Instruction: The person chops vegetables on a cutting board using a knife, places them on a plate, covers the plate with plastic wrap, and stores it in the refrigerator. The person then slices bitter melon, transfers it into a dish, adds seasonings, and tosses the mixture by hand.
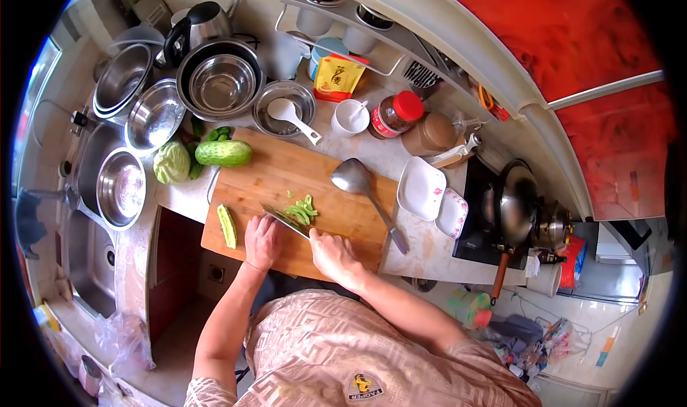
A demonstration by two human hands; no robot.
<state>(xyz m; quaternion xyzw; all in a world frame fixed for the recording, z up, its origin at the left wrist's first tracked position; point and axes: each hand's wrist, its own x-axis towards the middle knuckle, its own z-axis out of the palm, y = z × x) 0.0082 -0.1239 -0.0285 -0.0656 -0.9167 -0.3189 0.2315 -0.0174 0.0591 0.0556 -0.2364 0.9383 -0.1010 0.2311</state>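
My right hand (335,255) is wrapped around the handle of a kitchen knife (288,222), whose blade slants up and left across the wooden cutting board (322,164). Beside the blade, my left hand (262,241) has its fingers curled down against the board; what lies under them is hidden. Green slices (303,209) are heaped just beyond the blade. To the left of my left hand lies a long cut piece of green vegetable (227,226) with a pale inside. A thick pale-green cucumber (223,153) rests at the board's far left corner.
A ladle (351,176) lies on the board's right side. Two white dishes (421,189) stand between board and stove, where a wok (517,199) sits. Steel bowls (222,83), a cabbage (172,162) and a red-lidded jar (396,114) line the back. The sink (93,264) is left.
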